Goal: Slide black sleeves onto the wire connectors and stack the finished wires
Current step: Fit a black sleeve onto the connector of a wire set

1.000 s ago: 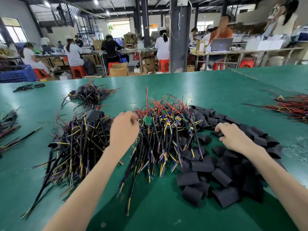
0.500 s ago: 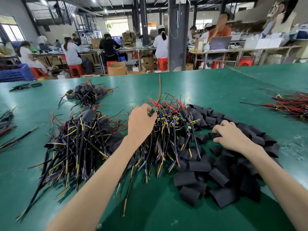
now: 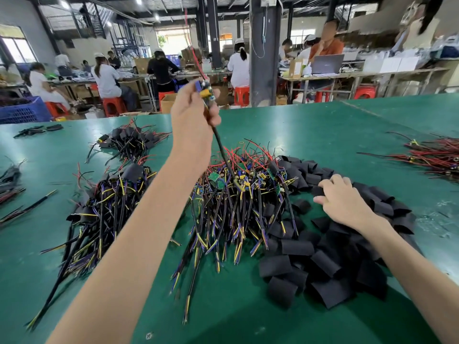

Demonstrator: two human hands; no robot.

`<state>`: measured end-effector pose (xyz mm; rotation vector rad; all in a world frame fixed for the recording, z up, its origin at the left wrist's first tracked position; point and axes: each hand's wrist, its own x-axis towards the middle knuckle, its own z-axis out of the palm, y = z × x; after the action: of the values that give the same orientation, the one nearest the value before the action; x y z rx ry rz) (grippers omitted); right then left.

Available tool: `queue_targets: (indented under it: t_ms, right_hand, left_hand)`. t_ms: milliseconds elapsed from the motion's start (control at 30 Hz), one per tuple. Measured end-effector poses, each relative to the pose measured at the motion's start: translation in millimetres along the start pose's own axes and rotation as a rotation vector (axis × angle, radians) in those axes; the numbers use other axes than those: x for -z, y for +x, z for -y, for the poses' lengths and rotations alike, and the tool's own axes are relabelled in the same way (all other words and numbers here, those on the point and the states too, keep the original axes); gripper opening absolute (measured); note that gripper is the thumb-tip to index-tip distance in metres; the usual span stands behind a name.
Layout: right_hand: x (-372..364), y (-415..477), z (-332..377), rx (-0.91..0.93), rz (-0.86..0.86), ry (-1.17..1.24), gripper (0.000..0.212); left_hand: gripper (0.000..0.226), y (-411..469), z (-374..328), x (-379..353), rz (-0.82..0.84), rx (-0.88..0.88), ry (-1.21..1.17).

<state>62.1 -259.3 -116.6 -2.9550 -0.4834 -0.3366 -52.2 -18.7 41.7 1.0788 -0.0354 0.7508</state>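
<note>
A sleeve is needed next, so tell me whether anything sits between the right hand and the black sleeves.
Nothing visible does. The right hand rests directly on the pile of black sleeves. The left hand holds one wire raised above the table, clear of that pile.

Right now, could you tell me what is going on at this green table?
A person's left hand holds one wire up above the unsleeved pile, its small board bare. The right hand rests on the heap of black sleeves; whether it pinches one is unclear. To the left lie stacked sleeved wires.
</note>
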Motion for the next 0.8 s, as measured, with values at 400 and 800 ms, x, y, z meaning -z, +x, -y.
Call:
queue_targets:
  t_ms: [400, 800]
  right_hand:
    - [15, -13, 33, 0.245, -0.325, 0.385, 0.04]
    - [17, -18, 40, 0.384, -0.333, 0.513, 0.034]
  left_hand:
    - [0.032, -39, 36, 70, 0.345, -0.575, 1.618]
    - [0.013, -66, 73, 92, 0.403, -0.537, 1.616]
